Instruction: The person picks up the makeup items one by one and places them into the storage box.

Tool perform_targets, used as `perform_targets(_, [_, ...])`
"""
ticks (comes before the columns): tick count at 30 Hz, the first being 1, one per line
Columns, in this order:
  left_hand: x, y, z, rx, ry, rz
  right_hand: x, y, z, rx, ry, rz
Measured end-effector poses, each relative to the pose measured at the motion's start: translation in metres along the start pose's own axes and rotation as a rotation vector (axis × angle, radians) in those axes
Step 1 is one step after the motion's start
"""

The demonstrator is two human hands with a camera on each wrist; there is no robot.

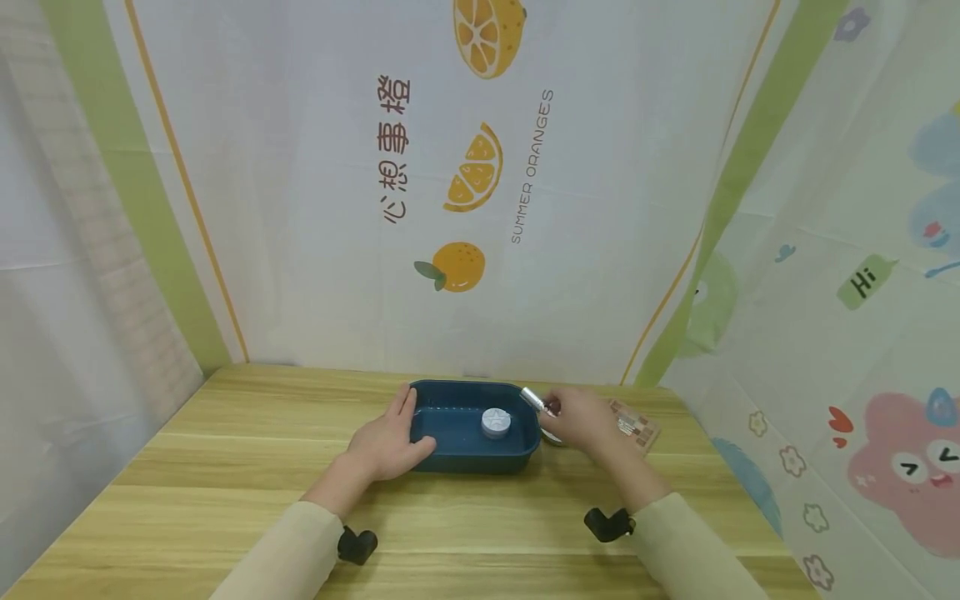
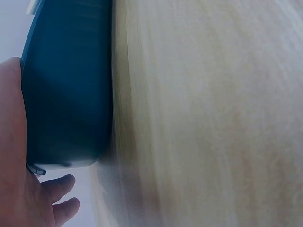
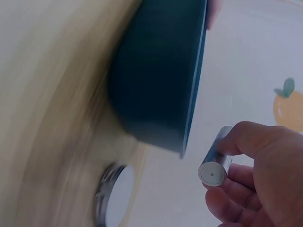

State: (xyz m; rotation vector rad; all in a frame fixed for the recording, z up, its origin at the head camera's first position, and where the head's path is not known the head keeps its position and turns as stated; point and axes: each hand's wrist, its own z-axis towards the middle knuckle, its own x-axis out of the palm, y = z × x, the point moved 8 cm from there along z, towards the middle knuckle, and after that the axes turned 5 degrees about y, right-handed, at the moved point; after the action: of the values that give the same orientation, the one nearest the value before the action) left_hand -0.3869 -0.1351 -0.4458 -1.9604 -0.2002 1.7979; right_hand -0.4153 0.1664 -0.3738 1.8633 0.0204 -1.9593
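Note:
A dark blue rectangular bin (image 1: pixel 472 463) stands on the wooden table. My left hand (image 1: pixel 386 442) rests on its left end, fingers along the rim and thumb over the front edge. Inside the bin, toward its right end, lies a round white case (image 1: pixel 496 422) with a star on the lid. With thumb and fingers my right hand (image 1: pixel 581 419) pinches a silver lipstick-like tube (image 3: pixel 217 163) at the bin's right rim, its flat round end facing the right wrist camera. Below that hand, a round case with a patterned silver side (image 3: pixel 116 196) sits on the table, partly hidden in the head view.
A palette with brown and tan squares (image 1: pixel 643 429) lies right of the bin, partly behind my right hand. The wooden table (image 1: pixel 247 467) stretches left and toward the front. A white curtain (image 1: pixel 315 250) printed with oranges hangs along the table's back edge.

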Motion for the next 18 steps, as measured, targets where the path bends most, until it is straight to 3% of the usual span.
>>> perform_targets(8, [0.001, 0.000, 0.001, 0.001, 0.004, 0.006, 0.002, 0.028, 0.002, -0.028, 0.026, 0.023])
perform_targets(18, [0.000, 0.000, 0.001, 0.004, -0.002, -0.001, 0.016, 0.060, 0.002, -0.183, 0.078, -0.041])
